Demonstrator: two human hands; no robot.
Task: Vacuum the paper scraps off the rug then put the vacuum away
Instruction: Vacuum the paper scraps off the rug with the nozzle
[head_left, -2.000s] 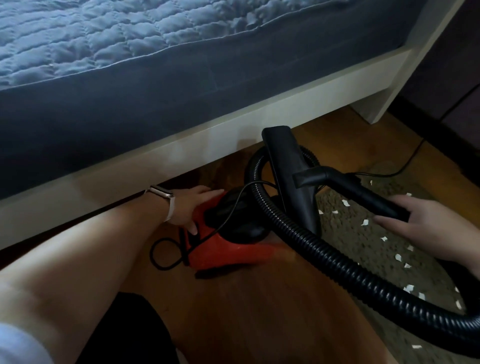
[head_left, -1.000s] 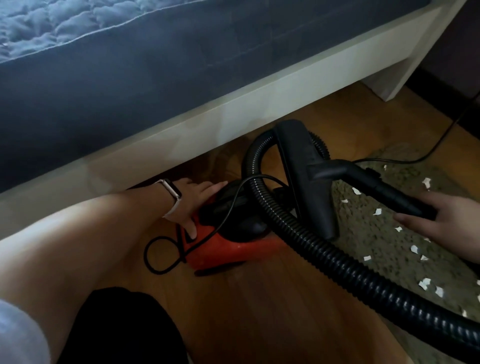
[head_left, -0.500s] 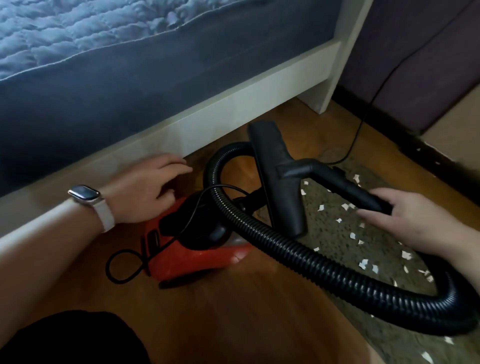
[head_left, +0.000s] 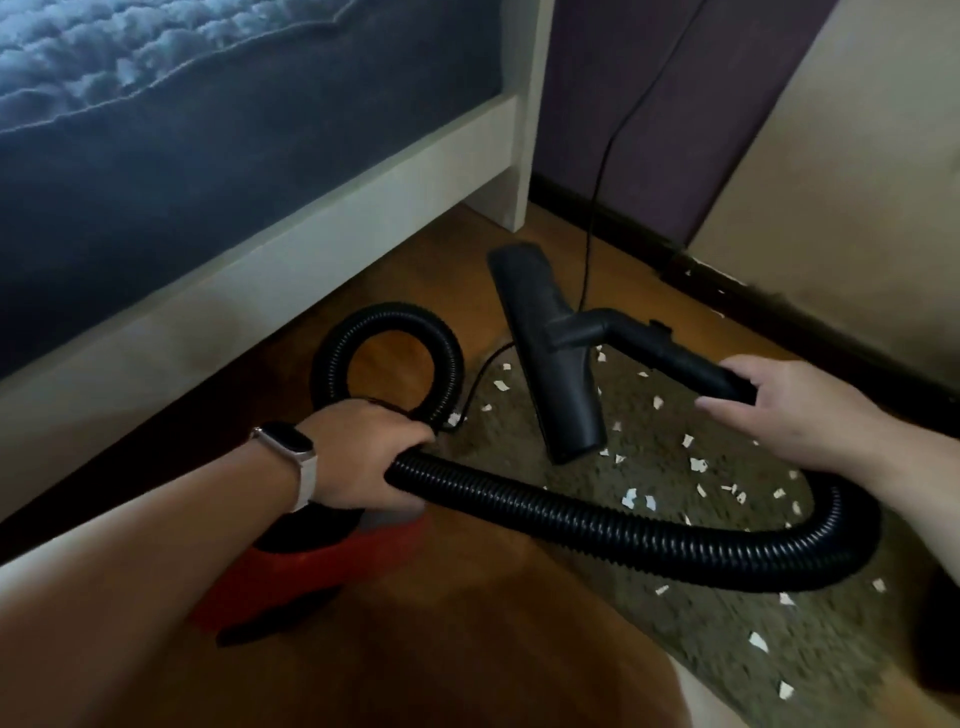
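Observation:
A red and black canister vacuum (head_left: 332, 561) sits on the wooden floor, mostly hidden under my left forearm. My left hand (head_left: 363, 457) grips its ribbed black hose (head_left: 597, 525) close to the canister. The hose loops once near the bed and curves right across the rug. My right hand (head_left: 789, 410) holds the black wand (head_left: 670, 353), thumb and fingers round its rear end. The wide floor nozzle (head_left: 550, 353) lies over the near edge of the olive rug (head_left: 727, 623). Several white paper scraps (head_left: 696, 462) are scattered over the rug.
A bed with a blue quilt (head_left: 156, 78) and pale wooden frame (head_left: 311, 249) runs along the left. Its leg (head_left: 519, 156) stands at the back. A black power cord (head_left: 597, 182) hangs down the purple wall. A dark skirting board (head_left: 779, 306) borders the floor.
My left hand left the canister's top and took hold of the hose. The nozzle and wand moved further from the canister, onto the rug. The view shifted right.

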